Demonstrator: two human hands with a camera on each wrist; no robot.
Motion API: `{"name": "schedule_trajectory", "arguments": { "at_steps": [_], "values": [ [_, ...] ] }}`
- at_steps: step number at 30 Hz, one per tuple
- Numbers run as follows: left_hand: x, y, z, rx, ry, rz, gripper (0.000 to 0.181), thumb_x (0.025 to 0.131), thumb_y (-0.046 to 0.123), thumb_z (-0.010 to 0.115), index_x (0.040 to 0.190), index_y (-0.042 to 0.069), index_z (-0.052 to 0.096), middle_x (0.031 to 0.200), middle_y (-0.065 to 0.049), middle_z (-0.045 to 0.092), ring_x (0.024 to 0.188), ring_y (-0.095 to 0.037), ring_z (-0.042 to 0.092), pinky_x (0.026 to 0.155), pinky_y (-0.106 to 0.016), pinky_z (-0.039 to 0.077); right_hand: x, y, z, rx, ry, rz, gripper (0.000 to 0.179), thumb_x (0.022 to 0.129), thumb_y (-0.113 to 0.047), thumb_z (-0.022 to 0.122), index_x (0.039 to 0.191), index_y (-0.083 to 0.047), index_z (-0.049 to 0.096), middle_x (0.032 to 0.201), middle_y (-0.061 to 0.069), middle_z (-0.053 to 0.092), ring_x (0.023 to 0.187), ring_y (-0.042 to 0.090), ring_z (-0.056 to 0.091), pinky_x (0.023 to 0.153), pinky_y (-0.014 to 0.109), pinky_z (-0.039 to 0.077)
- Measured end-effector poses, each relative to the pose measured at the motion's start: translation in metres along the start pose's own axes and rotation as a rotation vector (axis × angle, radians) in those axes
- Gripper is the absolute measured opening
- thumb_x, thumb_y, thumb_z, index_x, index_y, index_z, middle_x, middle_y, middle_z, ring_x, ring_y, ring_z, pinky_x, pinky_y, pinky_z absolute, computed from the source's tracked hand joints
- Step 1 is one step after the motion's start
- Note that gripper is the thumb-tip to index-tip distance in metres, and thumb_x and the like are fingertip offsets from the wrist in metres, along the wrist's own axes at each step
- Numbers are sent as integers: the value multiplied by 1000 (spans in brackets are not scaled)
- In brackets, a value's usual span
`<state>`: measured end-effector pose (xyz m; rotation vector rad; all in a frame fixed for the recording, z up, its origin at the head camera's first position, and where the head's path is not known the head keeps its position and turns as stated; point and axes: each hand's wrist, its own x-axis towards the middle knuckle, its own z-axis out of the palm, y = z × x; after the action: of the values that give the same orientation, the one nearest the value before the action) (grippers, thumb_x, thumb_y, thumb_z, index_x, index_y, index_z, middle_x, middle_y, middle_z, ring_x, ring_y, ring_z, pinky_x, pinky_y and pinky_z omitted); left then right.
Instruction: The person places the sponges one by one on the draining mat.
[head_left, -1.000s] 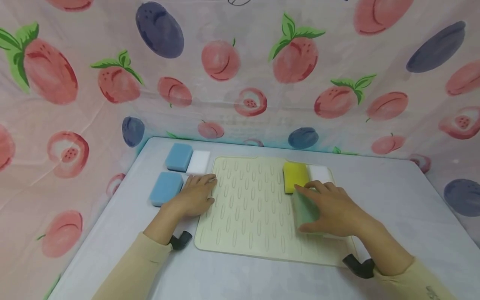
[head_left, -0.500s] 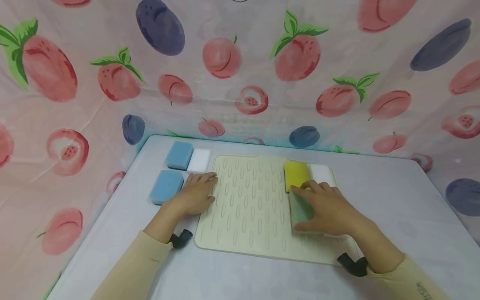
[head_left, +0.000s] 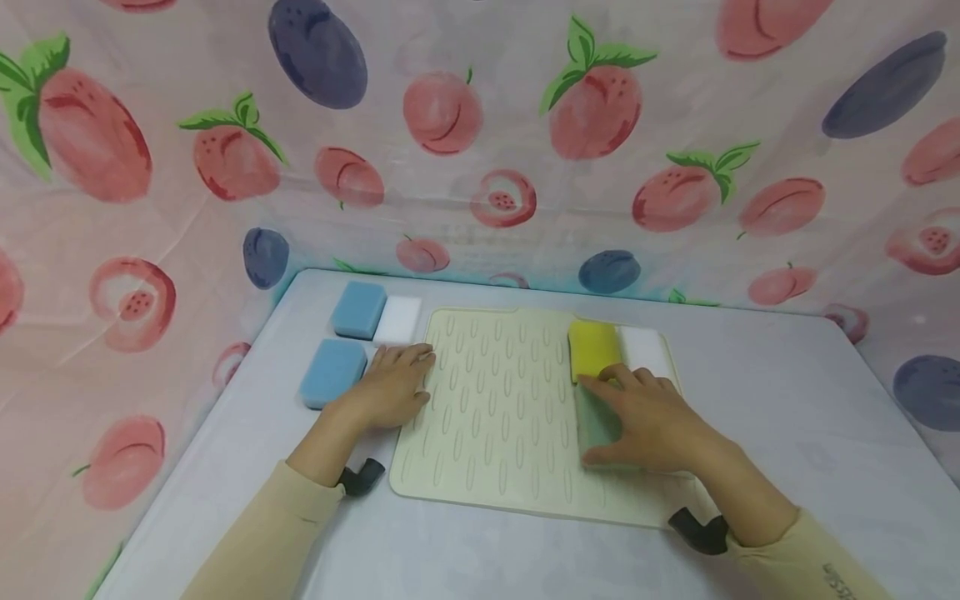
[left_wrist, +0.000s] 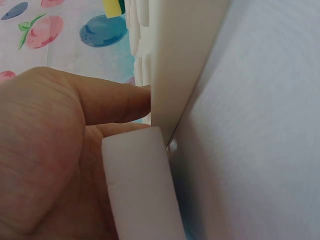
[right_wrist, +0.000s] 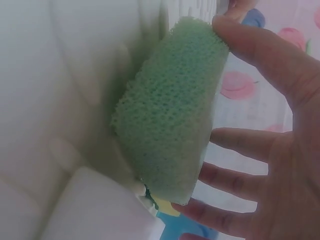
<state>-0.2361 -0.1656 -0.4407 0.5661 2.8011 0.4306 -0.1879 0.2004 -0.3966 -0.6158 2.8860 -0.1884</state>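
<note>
My right hand (head_left: 652,421) spans a pale green sponge (head_left: 597,425) over the right part of a cream ridged mat (head_left: 487,417). In the right wrist view, thumb and fingertips hold the porous green sponge (right_wrist: 170,110) at its opposite ends. Just beyond that hand lies a yellow sponge (head_left: 595,348), with a white sponge (head_left: 643,350) beside it. My left hand (head_left: 390,387) rests at the mat's left edge, fingers extended onto it. Under its palm, the left wrist view has a white sponge block (left_wrist: 142,180) close against the mat's side (left_wrist: 180,55).
Two blue sponges (head_left: 360,310) and another white sponge (head_left: 397,319) lie left of the mat on the white table (head_left: 787,417). Another white block (right_wrist: 100,210) sits near the right hand. A fruit-patterned cloth (head_left: 480,125) hangs behind and at the left.
My right hand has shifted slightly left with the green sponge, bringing it in line below the yellow sponge. My left hand stays in place.
</note>
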Motion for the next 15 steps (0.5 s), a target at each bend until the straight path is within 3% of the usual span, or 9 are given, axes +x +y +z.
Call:
{"name": "schedule_trajectory", "arguments": {
  "at_steps": [15],
  "values": [
    [0,-1,1,-3,2,-6,64,104,23,59,159,0,37,170,-14,28,156,-41,22,129,-64,7,1,1,7,8,-17,4,103,72,-69,83,157,-23,47,147,10,51,124,37,51,102,62,42]
  ]
}}
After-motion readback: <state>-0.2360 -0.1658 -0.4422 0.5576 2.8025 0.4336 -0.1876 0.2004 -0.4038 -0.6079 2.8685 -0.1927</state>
